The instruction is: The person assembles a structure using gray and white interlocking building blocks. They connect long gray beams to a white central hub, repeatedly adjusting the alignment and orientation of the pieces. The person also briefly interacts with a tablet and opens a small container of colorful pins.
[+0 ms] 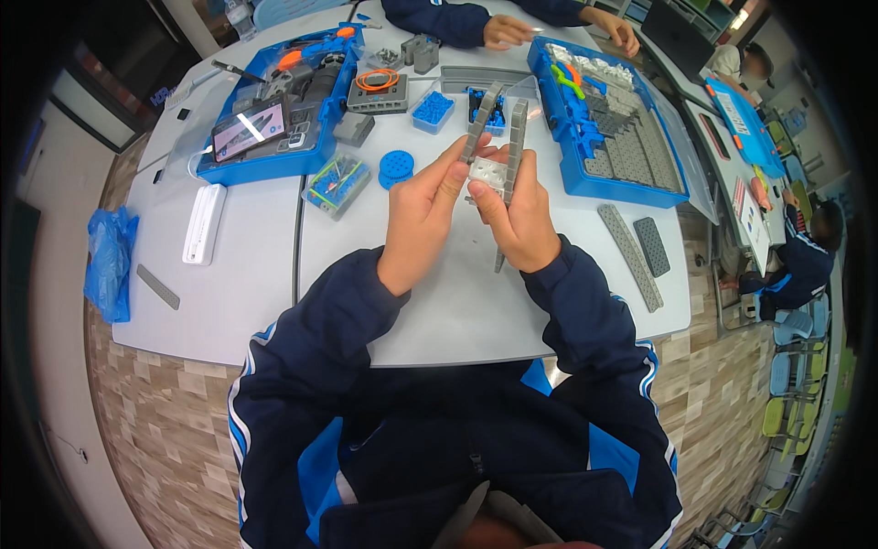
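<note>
Above the middle of the table I hold up a small frame of two long grey building beams (518, 128) joined by a white perforated block (487, 172). My left hand (427, 188) is closed on the left beam and the block's left side. My right hand (519, 212) wraps the right beam, its thumb against the block's lower right edge. Just beyond the hands lies a blue-and-black part (487, 108), partly hidden by the beams. A blue round disc (396, 167) sits left of my left hand, near a clear box of small blue pins (433, 111).
Blue kit cases stand at left (265, 166) and right (622, 190); a phone (251, 131) rests on the left one. Loose beams (631, 256) lie at right, a white case (204, 225) at left. Across the table a co-worker's hands (508, 32) reach near the right case.
</note>
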Action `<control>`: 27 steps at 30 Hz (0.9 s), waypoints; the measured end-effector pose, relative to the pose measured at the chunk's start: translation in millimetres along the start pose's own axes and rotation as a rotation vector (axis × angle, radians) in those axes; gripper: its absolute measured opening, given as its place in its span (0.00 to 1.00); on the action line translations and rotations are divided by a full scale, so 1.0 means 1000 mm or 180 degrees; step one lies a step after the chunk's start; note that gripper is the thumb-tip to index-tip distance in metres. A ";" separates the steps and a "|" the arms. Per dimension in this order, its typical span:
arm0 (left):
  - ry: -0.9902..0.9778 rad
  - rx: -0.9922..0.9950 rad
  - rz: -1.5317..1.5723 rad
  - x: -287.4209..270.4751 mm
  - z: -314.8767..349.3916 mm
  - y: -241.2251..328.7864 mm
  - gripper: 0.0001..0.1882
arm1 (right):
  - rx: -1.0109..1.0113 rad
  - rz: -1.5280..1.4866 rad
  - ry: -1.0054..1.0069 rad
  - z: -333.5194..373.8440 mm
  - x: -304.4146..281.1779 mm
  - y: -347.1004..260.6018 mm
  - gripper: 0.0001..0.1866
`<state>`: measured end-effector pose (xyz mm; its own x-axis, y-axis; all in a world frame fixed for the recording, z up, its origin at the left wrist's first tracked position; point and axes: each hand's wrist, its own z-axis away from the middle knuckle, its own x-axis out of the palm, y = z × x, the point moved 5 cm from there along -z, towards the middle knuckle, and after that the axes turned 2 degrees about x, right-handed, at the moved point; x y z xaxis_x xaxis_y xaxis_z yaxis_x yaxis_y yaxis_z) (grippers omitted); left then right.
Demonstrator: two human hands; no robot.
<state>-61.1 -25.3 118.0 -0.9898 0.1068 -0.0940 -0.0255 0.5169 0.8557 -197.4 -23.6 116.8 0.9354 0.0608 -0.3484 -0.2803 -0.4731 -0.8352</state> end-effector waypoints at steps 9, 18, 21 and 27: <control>0.0166 -0.0050 -0.0286 0.001 0.007 0.013 0.21 | -0.0044 0.0197 -0.0058 0.002 0.000 -0.011 0.24; 0.0200 0.0134 -0.0519 0.000 0.008 0.019 0.20 | 0.0063 -0.0023 -0.0154 0.003 0.000 -0.017 0.23; 0.0129 0.0124 -0.0517 -0.001 0.009 0.019 0.20 | 0.0047 0.0044 -0.0191 0.003 0.000 -0.017 0.22; 0.0018 0.0126 -0.0804 -0.002 0.009 0.018 0.19 | 0.0063 0.0205 -0.0271 0.002 0.000 -0.014 0.22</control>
<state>-58.8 -8.9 129.4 -0.9535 -0.0347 -0.2993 -0.2667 0.5595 0.7848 -193.5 -15.5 127.5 0.8939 0.1055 -0.4358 -0.3443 -0.4611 -0.8178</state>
